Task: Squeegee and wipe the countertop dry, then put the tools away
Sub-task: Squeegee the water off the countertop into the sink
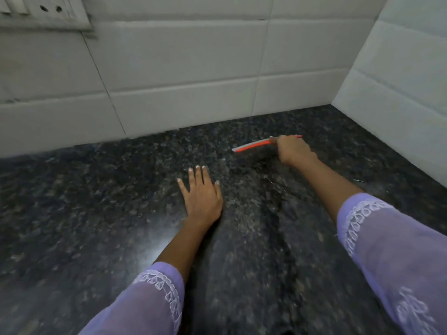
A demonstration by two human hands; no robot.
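Observation:
The dark speckled granite countertop (96, 213) fills the lower view. My right hand (294, 149) grips a squeegee (251, 145) with an orange and white blade, set on the counter near the back right corner. The hand hides its handle. My left hand (202, 192) rests flat on the counter with straight, spread fingers, to the left of and nearer than the squeegee. Streaks of water show on the stone between the two hands.
White tiled walls (193, 68) meet at the back right corner (332, 105) and bound the counter behind and to the right. A white socket plate (46, 10) sits on the wall at top left. Both arms wear lilac sleeves.

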